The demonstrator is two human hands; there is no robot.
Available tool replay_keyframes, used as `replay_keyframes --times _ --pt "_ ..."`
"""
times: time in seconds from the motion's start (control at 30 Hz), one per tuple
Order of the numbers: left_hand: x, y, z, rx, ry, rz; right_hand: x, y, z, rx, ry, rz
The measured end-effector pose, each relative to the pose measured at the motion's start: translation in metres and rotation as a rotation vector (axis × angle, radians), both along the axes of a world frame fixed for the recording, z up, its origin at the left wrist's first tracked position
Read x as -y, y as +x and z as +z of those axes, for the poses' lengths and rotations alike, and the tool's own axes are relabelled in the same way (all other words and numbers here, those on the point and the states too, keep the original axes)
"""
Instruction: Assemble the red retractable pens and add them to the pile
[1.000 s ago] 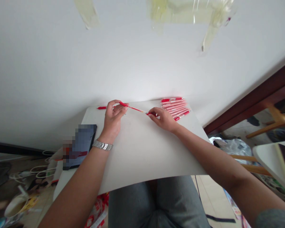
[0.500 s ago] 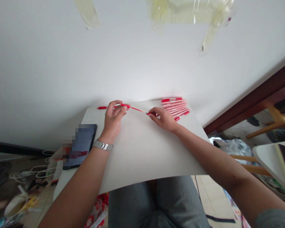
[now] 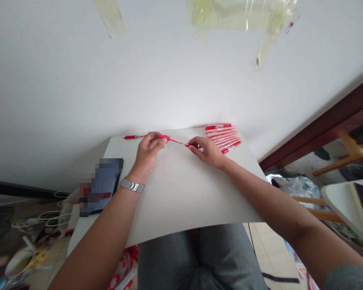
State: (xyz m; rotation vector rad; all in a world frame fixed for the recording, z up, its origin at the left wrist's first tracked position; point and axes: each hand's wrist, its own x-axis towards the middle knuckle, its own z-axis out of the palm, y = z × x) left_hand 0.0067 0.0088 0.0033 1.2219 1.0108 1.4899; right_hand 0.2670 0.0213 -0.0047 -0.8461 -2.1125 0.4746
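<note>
My left hand (image 3: 149, 151), a metal watch on its wrist, pinches a red pen grip (image 3: 164, 137) between thumb and fingers. From the grip a thin red pen refill (image 3: 178, 141) runs to my right hand (image 3: 207, 151). That hand is closed around the rear part of the pen (image 3: 188, 145), most of which the fingers hide. Behind my left hand, another red pen (image 3: 132, 137) lies near the table's back edge. Just beyond my right hand is a row of several red pens and pink-red refills or barrels (image 3: 222, 135).
The white table (image 3: 181, 193) stands against a wall with old tape (image 3: 236, 16). A tablet or phone (image 3: 104, 185), partly pixelated, lies at its left edge. Cables (image 3: 54, 215) hang at the left. A wooden chair (image 3: 351, 149) stands at the right.
My left hand has moved slightly right and down, bringing the red grip closer to my right hand. Less of the refill shows between them. My right hand has hardly moved.
</note>
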Motion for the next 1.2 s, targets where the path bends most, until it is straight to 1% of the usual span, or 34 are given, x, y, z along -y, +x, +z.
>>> replay_keyframes --times 0.13,0.37,0.57,0.87,1.2 --pt "0.002 0.003 -0.002 -0.001 0.000 -0.057 0.000 -0.001 0.000 -0.011 0.006 0.004" --pt "0.006 0.009 -0.002 -0.019 0.012 -0.109 0.002 -0.001 0.001 -0.017 -0.003 0.016" --pt "0.009 0.011 0.000 -0.046 -0.003 -0.108 0.002 -0.001 0.000 -0.019 -0.005 0.024" --pt "0.010 0.011 0.002 -0.081 0.018 -0.133 0.004 -0.001 0.001 -0.018 0.003 0.040" --pt "0.009 0.009 0.001 -0.122 0.031 -0.089 0.003 -0.001 0.001 -0.019 0.011 0.023"
